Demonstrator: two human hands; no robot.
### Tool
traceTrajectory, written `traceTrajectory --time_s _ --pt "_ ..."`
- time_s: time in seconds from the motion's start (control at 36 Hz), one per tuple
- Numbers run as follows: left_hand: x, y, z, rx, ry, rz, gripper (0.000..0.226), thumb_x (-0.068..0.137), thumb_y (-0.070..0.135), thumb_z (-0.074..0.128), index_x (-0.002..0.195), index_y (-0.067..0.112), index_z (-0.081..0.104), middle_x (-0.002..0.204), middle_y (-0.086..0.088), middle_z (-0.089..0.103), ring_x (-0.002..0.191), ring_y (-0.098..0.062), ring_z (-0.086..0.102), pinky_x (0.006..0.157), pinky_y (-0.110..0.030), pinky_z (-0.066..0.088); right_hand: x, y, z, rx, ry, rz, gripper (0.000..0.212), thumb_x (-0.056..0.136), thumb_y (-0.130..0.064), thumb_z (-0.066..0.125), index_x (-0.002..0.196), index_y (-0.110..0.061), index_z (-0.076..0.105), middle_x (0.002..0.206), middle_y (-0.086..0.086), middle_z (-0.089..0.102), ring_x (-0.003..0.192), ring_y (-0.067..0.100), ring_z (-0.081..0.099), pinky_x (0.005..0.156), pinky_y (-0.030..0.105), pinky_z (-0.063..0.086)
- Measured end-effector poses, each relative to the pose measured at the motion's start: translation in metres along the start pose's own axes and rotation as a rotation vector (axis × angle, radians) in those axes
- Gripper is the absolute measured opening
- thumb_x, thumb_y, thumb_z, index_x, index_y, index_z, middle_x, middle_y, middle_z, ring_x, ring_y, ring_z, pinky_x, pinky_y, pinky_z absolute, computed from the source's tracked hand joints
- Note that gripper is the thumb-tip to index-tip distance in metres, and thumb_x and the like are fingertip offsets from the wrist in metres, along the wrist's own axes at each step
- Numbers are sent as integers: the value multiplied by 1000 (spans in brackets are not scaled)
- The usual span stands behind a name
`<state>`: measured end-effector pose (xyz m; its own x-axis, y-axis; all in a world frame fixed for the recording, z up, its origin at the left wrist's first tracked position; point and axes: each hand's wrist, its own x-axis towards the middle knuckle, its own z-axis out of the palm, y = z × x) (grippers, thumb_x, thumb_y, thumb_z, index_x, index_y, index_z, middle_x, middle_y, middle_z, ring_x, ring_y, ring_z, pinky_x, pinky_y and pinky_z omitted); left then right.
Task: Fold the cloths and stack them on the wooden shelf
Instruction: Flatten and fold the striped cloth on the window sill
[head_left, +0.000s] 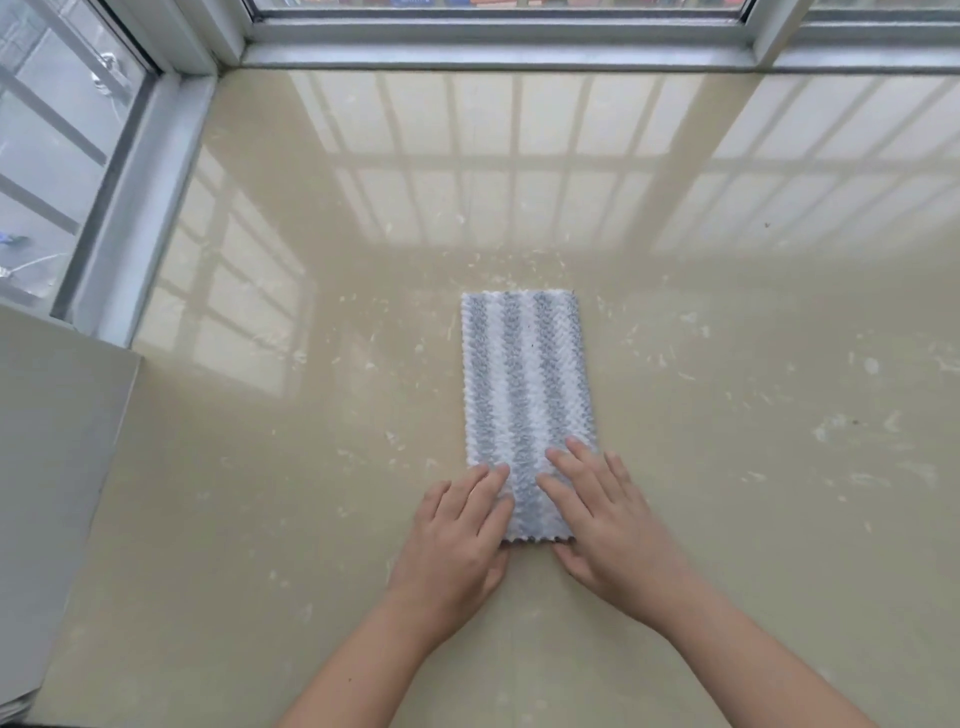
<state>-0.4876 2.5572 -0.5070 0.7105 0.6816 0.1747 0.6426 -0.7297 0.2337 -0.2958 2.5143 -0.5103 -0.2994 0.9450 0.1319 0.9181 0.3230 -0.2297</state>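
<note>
Both hands, left hand (457, 535) and right hand (608, 514), press straight fingers flat on the near end of the striped cloth (527, 374) — a long folded strip on the beige ledge (727, 364). Folding seems mid-way; next, probably, the near end goes over toward the window (498, 47).

1. Near corners of cloth (527, 374) are covered by left hand (457, 540) and right hand (608, 525).
2. Tips of thumbs (570, 564) are hidden at the cloth's near edge; grip unclear.
3. The forearms (363, 670) are cut by the bottom edge.
4. The panel (52, 467) is cut by the left edge.
5. The view beyond the window (498, 31) is blurred.
</note>
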Motion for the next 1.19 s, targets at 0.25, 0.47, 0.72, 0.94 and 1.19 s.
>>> traceTrajectory --time_s 0.25,0.47,0.72,0.94,1.19 --pt "5 4 9 -55 -2 -27 43 69 25 55 109 12 50 122 -8 63 117 -22 48 87 -35 39 10 -7 8 -39 126 -23 32 88 0 30 87 -9 61 82 7 62 79 26 59 76 37 46" --pt "13 4 16 -86 118 -117 36 72 14 63 106 14 51 118 -7 65 114 -20 51 86 -33 39 28 -4 -15 206 20 57 34 70 -16 42 104 -14 46 79 2 63 68 21 61 58 29 51" --pt "27 -13 1 -592 157 -360 37 64 18 49 99 28 56 101 4 68 104 -8 58 90 -21 41 20 18 -28 431 -11 107 55 60 -9 59 114 -16 48 103 5 62 100 14 52 85 22 43" --pt "35 -18 -6 -612 204 -407 22 75 26 56 97 32 56 96 15 57 80 0 53 75 -8 37 19 32 -26 579 103 206 17 72 -16 59 88 -22 55 97 -2 65 99 11 57 84 17 45" --pt "44 -10 -14 -725 184 -442 16 78 35 61 93 32 57 99 18 58 97 4 54 85 -8 37 32 25 -37 781 177 444 4 79 -39 57 80 -35 56 74 -20 60 70 -2 56 65 11 41"
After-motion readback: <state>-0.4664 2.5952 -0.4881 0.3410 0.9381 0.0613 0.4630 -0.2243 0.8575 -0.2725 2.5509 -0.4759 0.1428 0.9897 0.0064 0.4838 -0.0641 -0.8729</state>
